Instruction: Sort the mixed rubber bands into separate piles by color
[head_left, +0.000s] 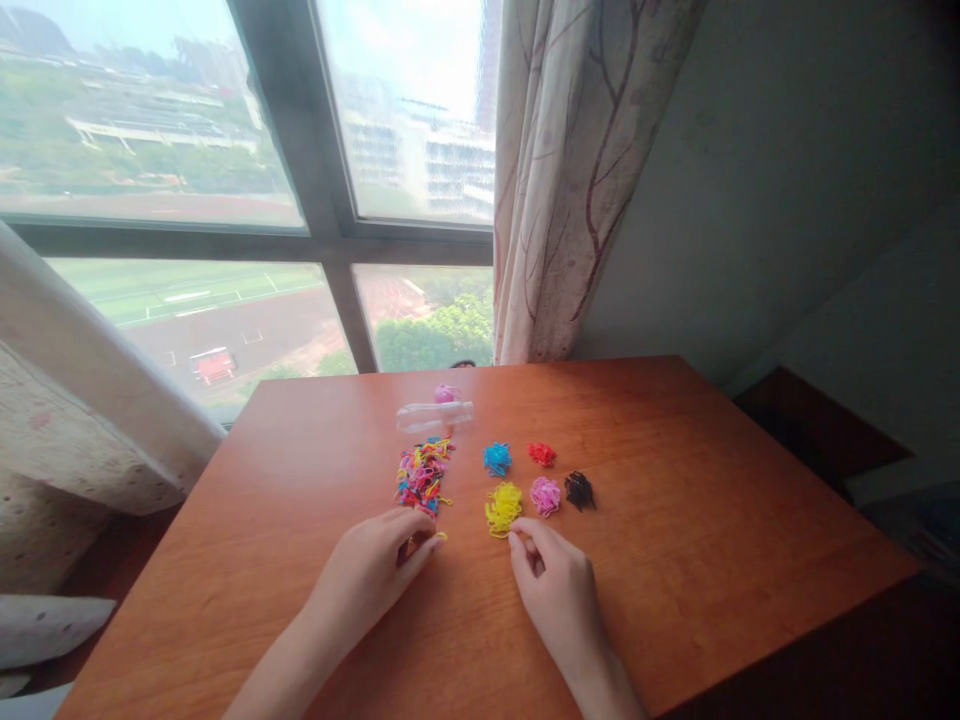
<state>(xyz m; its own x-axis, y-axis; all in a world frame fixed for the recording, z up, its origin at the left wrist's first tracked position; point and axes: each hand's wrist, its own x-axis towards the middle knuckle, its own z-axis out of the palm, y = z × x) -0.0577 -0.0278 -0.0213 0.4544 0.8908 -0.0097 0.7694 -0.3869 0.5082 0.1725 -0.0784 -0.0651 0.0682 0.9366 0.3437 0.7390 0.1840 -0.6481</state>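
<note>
My left hand (386, 560) is closed in a pinch at the near edge of a mixed pile of coloured rubber bands (421, 475). A yellow rubber band (442, 537) sticks out from its fingertips. My right hand (551, 570) is pinched at the near edge of a pile of yellow rubber bands (502, 508); whether a band sits between its fingertips I cannot make out. Beyond and beside that pile lie blue rubber bands (496, 459), red rubber bands (541, 454), pink rubber bands (546, 495) and black rubber bands (579, 490), each colour in its own small heap.
On the wooden table (675, 540), a clear plastic container (435, 415) lies behind the mixed pile, with a pink round object (447, 393) just past it. A window (405, 120) and a patterned curtain (562, 150) stand beyond the far edge.
</note>
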